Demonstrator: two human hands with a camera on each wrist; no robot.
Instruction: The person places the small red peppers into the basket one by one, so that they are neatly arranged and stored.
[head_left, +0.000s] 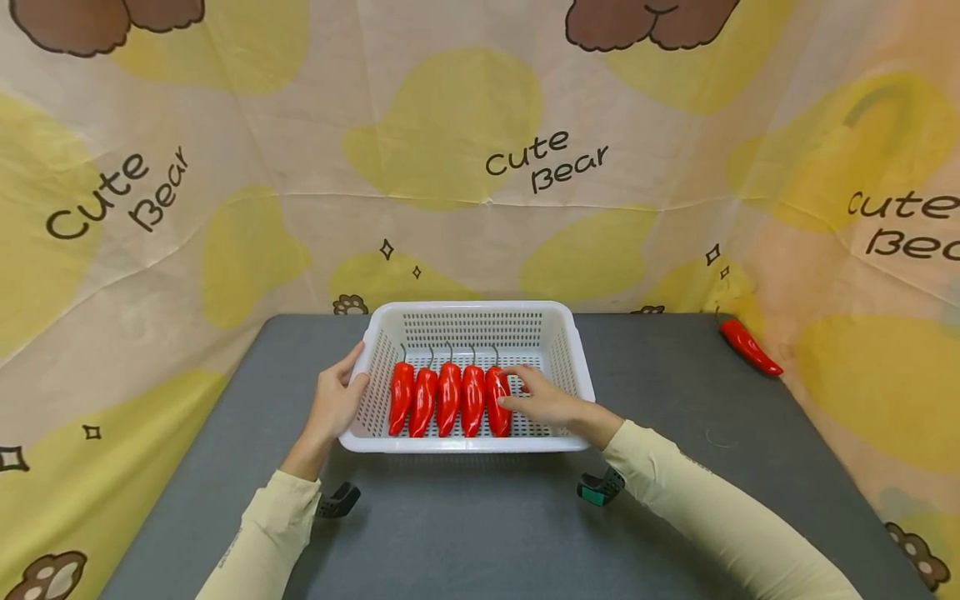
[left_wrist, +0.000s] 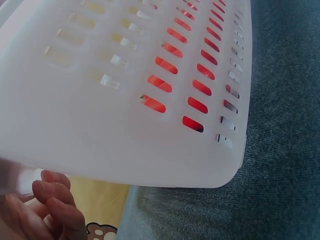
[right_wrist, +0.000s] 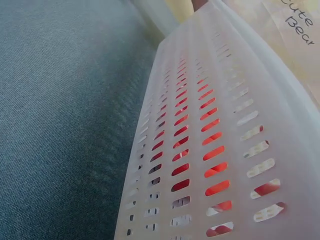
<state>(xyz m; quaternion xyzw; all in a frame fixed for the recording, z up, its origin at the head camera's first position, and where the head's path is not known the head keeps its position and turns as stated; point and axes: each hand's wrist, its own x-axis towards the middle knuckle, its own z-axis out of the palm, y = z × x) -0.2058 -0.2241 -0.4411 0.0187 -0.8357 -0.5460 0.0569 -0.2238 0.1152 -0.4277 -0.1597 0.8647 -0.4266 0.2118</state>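
Note:
A white plastic basket [head_left: 465,446] with slotted walls stands on the table. Several glossy red peppers [head_left: 448,398] with green stems lie side by side in it, stems toward the back. My left hand [head_left: 337,400] grips the basket's left rim; in the left wrist view its curled fingers [left_wrist: 60,205] show beneath the rim. Reaching over the basket's right side, my right hand [head_left: 547,402] has its thumb and fingers around the rightmost pepper [head_left: 497,417]. The right wrist view shows the basket's slotted wall [right_wrist: 200,150] with red behind it; the right hand is hidden there.
One more red pepper [head_left: 750,347] lies at the table's far right edge. The dark grey table [head_left: 465,533] is bounded by a printed cloth [head_left: 450,167] at the back and sides. Dark wrist devices [head_left: 600,487] hang under both forearms.

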